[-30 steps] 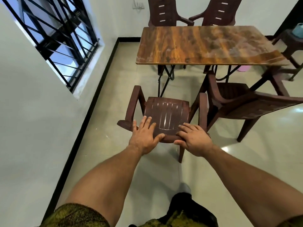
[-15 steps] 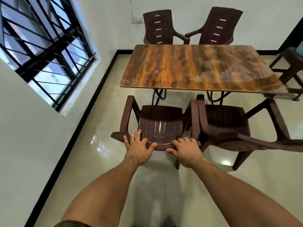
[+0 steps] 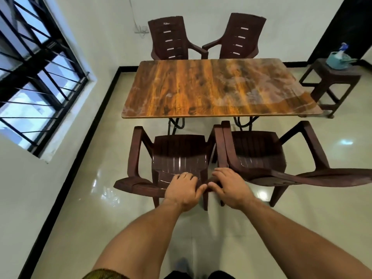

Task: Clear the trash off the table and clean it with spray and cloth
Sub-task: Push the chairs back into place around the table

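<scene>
While our left hand (image 3: 183, 189) and right hand (image 3: 230, 188) grip the backrest of the near chair (image 3: 179, 156), the table (image 3: 211, 87) shows no trash and spray bottle (image 3: 341, 49) and cloth (image 3: 335, 61) sit on the stool (image 3: 353, 73), so we judge cleaning finished.

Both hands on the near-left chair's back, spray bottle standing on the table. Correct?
One error: the head view shows the spray bottle on the brown stool right of the table, not on it. The left hand and right hand do hold the near-left chair's back.
</scene>
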`<state>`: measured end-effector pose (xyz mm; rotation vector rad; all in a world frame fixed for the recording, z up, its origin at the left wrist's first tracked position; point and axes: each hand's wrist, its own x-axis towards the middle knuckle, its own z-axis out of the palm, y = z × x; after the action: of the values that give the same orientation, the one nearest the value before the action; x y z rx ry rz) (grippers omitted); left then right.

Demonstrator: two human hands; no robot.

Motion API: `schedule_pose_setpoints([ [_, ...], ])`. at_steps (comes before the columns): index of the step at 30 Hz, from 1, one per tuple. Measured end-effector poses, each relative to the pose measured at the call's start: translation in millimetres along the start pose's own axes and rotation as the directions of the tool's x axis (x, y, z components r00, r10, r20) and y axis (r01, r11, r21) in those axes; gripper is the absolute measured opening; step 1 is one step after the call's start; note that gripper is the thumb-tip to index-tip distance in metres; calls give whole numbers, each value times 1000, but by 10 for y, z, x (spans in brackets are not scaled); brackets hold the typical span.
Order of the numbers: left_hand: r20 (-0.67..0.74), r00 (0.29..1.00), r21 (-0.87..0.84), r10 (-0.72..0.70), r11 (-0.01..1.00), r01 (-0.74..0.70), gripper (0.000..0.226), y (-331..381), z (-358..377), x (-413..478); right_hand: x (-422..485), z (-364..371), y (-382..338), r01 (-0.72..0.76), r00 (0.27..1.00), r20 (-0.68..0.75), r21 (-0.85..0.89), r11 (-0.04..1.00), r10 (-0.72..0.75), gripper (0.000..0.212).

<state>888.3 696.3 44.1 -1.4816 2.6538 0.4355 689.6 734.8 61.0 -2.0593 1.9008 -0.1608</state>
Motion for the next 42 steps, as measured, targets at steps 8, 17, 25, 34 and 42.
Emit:
schedule_pose_setpoints([
  [8,100,995,-53,0,999,5,73,458,-24,295,-169,-264,875,-155,988,-16,-138,978,154,56],
  [17,126,965,131,-229,968,213,24,794,-66,401,-345,-649,1717,-299,942,103,-174,938,320,33],
  [25,79,965,109,-251,964,242,26,896,14,414,-460,-652,1809,-239,958,124,-157,958,259,34],
  [34,80,977,54,-196,980,193,20,870,17,399,-631,-638,1836,-220,962,132,-140,965,238,36],
  [42,92,980,42,-179,984,175,20,905,2,373,-618,-605,1872,-200,968,126,-138,970,218,36],
])
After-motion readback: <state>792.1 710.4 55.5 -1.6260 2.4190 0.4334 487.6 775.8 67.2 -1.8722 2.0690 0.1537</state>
